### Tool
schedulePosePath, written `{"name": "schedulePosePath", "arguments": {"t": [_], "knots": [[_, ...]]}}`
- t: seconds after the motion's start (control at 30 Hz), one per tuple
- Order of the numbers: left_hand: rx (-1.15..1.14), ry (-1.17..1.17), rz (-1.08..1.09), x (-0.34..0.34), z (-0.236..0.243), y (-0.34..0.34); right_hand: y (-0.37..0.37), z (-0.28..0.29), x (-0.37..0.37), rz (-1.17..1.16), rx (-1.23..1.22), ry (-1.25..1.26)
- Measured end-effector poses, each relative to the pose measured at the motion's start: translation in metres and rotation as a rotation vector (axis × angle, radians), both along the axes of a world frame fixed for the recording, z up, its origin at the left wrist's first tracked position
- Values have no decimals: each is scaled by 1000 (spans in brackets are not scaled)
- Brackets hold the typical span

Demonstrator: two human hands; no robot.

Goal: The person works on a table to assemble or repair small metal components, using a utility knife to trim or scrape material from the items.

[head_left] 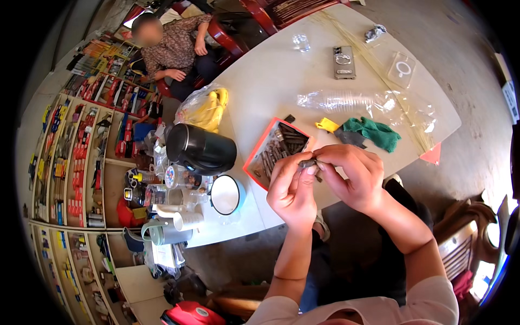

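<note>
From the head view, I see both hands brought together just off the near right corner of a shallow red box (260,142). The left hand (292,195) has its thumb and fingertips closed on one side of a small dark piece (307,163); the right hand (355,176) pinches it from the other side, thumb against forefinger. I can't tell how its other fingers sit, as they are mostly hidden. That piece is up in the fingertips, outside the box, while many dark sticks (292,140) lie loosely jumbled within the box.

Right of the box on the pale table (262,81) are a yellow scrap (326,125) and, farther along, a crumpled green cloth (374,133). Beyond them, a clear plastic bottle (338,101) lies on its side, with a grey phone (344,62) farther from the box still. Left of the box stand a black kettle (203,149) and, nearer the wearer, a mug (227,195) with a white inside. Past the kettle, bananas (212,112) rest in a clear bag. Far beyond the box, to its left, another person (173,51) sits in a red chair (225,38).
</note>
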State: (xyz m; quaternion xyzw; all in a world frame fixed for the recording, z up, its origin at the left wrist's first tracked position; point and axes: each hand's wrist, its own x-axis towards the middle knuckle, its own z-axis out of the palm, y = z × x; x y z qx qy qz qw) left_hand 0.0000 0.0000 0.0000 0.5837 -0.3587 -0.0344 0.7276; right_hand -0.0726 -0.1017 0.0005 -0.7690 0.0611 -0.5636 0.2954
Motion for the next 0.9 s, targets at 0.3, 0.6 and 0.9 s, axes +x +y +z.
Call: {"name": "schedulePosePath", "arguments": {"t": [0.3,0.6,0.9], "knots": [[-112,192,-107,7,4,6,5,9,3,88,132,-42],[-208,253,-134,5,15,3,2,1,2,297,491,-41],[-234,337,-212,9,13,1,7,3,-4,428,701,18]]}}
